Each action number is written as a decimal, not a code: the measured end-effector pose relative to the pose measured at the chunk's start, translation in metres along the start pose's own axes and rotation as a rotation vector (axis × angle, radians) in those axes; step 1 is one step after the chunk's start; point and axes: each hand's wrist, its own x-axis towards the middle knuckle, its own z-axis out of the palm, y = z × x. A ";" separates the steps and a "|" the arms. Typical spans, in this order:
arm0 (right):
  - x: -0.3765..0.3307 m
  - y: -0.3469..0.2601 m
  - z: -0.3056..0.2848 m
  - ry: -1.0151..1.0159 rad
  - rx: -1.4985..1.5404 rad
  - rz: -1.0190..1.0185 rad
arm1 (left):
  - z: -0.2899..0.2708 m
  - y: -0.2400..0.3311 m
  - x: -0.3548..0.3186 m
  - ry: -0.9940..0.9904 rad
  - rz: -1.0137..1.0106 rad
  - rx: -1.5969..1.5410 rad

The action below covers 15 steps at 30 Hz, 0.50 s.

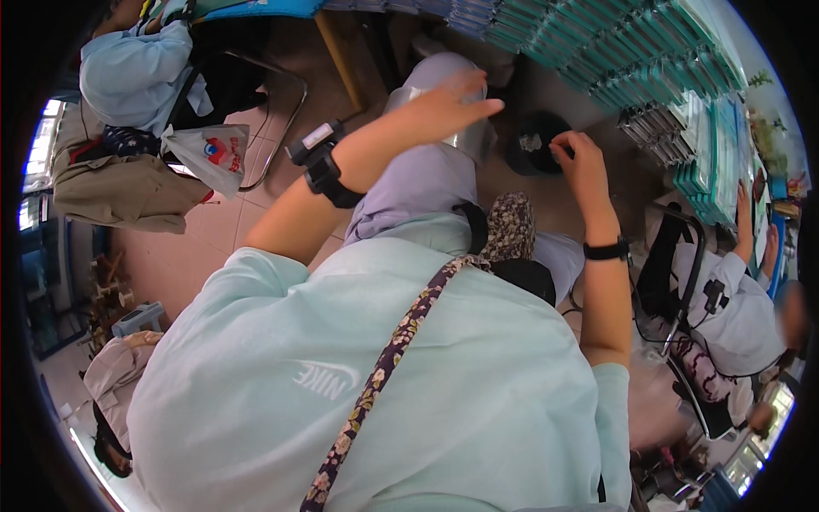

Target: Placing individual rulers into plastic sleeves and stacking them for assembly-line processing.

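Note:
My left hand (461,107) is slightly blurred above my lap, its fingers stretched out and the thumb apart, with nothing in it. Just beneath it a shiny, clear or silvery sheet-like thing (479,141) lies over my knee; its kind is unclear. My right hand (585,162) hangs at the rim of a dark round bin (520,162), thumb and fingertips brought together in a pinch. Whether anything tiny sits between those fingertips cannot be made out. Inside the bin are some pale scraps (531,142).
Stacks of teal-edged flat packs (614,51) fill the far right. A co-worker in a pale shirt (725,299) sits at the right, another (136,77) at the far left. Near that one hang a white plastic bag (209,158) and a khaki jacket (128,188) on a chair.

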 end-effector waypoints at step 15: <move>-0.034 0.205 0.062 -0.211 0.034 0.750 | -0.044 -0.060 0.021 -0.052 0.281 1.057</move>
